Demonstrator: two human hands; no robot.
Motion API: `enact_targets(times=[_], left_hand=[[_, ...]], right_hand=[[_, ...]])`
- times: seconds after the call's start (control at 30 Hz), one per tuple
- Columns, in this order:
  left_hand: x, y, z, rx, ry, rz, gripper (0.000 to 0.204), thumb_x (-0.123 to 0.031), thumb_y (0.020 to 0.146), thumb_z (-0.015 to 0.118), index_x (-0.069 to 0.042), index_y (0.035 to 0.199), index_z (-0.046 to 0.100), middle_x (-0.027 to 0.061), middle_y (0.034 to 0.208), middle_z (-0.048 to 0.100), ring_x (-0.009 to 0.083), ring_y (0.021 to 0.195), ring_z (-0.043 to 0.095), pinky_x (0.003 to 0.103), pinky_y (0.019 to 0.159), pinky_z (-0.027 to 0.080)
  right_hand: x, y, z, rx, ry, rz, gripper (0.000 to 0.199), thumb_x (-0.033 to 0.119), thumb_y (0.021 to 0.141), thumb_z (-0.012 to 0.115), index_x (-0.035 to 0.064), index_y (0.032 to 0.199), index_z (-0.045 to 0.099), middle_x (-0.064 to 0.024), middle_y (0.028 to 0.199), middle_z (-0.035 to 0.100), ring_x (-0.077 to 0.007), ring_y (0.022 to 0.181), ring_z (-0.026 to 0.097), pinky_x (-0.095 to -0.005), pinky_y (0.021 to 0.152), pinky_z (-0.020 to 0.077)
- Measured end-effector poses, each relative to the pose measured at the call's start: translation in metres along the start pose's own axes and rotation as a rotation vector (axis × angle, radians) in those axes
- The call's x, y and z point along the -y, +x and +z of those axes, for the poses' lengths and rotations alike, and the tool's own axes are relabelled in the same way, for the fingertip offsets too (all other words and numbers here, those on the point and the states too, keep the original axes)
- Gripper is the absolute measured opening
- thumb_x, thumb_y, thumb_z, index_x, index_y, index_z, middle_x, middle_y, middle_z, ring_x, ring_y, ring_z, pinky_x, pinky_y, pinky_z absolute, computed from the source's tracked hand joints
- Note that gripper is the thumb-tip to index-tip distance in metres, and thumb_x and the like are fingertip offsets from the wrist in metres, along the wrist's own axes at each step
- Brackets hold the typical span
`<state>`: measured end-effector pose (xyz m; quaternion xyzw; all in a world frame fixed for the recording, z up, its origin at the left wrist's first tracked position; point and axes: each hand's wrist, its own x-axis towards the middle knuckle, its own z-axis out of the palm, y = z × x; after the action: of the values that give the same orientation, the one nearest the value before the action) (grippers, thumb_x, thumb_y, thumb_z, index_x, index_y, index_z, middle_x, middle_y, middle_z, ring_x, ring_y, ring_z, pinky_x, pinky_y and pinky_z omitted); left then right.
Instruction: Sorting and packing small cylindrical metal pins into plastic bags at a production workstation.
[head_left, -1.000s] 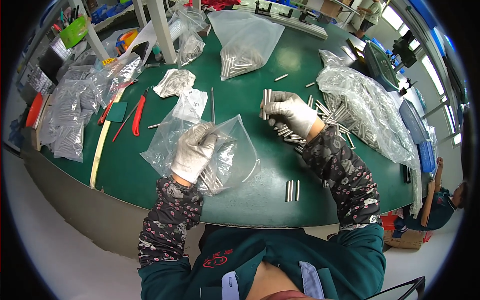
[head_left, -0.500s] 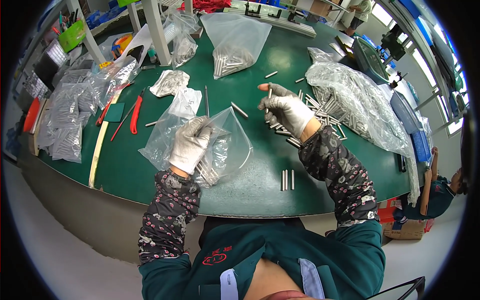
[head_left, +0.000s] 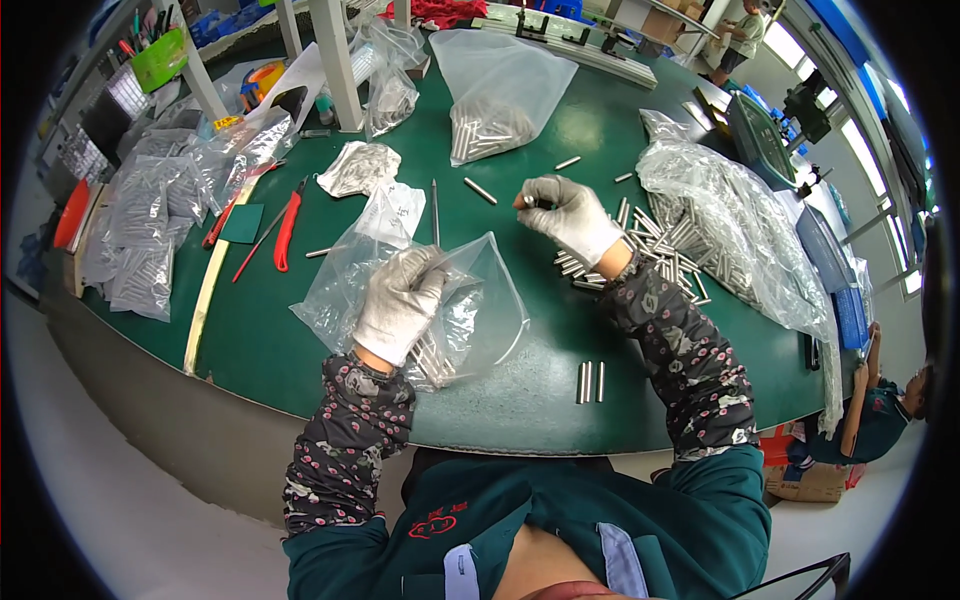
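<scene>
My left hand [head_left: 400,303], in a white glove, is closed on the edge of a clear plastic bag [head_left: 487,300]. Several metal pins [head_left: 432,358] lie inside the bag beside its palm. Over the right half of the bench, my gloved right hand [head_left: 570,215] pinches a short metal pin [head_left: 531,201], its round end showing between thumb and fingers. Just behind and below that hand spreads a heap of loose metal pins [head_left: 668,240]. A single loose pin [head_left: 480,190] rests on the green bench left of my right hand. Three pins [head_left: 591,382] stand apart near the front edge, side by side.
A large bag of pins [head_left: 740,220] lies open at right; another bag [head_left: 500,100] sits at the back. Filled bags [head_left: 150,220] are piled at left, near red-handled pliers [head_left: 288,230] and a pale strip [head_left: 210,290]. A pen-like rod [head_left: 435,212] lies beyond the held bag. A person [head_left: 870,400] is at far right.
The view has shifted slightly. My right hand has turned, its fingers curling more around the pin. The single loose pin lies farther from me. My left hand keeps its hold on the bag.
</scene>
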<state>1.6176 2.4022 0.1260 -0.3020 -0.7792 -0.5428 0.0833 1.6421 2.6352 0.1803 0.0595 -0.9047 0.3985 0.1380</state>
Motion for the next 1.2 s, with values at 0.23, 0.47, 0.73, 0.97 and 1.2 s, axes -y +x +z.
enact_targets(times=[0.23,0.47,0.73,0.97,1.2], left_hand=[[-0.005,0.001,-0.001,0.026,0.033,-0.024,0.013,-0.007,0.074,0.059,-0.002,0.087,0.061,0.014,0.08,0.062,0.0287,0.073,0.061,0.033,0.065,0.048],[-0.01,0.001,-0.005,-0.065,0.028,-0.056,0.013,-0.007,0.076,0.06,-0.001,0.088,0.06,0.0126,0.078,0.061,0.0266,0.07,0.061,0.032,0.061,0.047],[-0.009,0.003,0.0,-0.129,0.066,0.013,0.009,-0.007,0.079,0.059,-0.002,0.086,0.059,0.0107,0.075,0.06,0.0227,0.067,0.059,0.031,0.06,0.046],[-0.013,0.004,0.001,-0.111,0.041,0.006,0.006,-0.005,0.08,0.057,-0.002,0.084,0.059,0.0087,0.073,0.059,0.0192,0.065,0.057,0.029,0.059,0.045],[-0.011,-0.001,0.0,-0.066,-0.003,-0.064,0.006,-0.004,0.079,0.057,0.0,0.083,0.058,0.0093,0.073,0.059,0.0193,0.065,0.058,0.029,0.059,0.046]], right_hand=[[-0.018,0.075,0.036,0.125,-0.516,0.418,0.032,0.027,0.072,0.06,0.0083,0.098,0.061,-0.0142,0.098,0.06,-0.0307,0.092,0.058,-0.0383,0.079,0.0456],[-0.006,0.07,0.027,0.307,-0.506,0.433,0.031,0.024,0.072,0.057,0.0045,0.096,0.061,-0.0184,0.093,0.061,-0.0324,0.091,0.058,-0.0374,0.076,0.0463],[0.107,-0.03,0.007,0.51,-0.498,-0.46,0.016,0.015,0.069,0.059,0.0051,0.081,0.056,-0.009,0.072,0.055,-0.0269,0.068,0.058,-0.0348,0.058,0.0474],[0.086,-0.03,0.03,0.288,-0.79,-0.504,0.01,0.017,0.075,0.054,0.0064,0.075,0.054,-0.0072,0.068,0.055,-0.0207,0.06,0.058,-0.0356,0.051,0.0468],[-0.01,0.026,-0.025,0.035,-0.856,-0.151,0.014,0.01,0.075,0.053,0.0088,0.089,0.053,-0.0096,0.081,0.057,-0.0296,0.075,0.058,-0.0393,0.063,0.0479]])
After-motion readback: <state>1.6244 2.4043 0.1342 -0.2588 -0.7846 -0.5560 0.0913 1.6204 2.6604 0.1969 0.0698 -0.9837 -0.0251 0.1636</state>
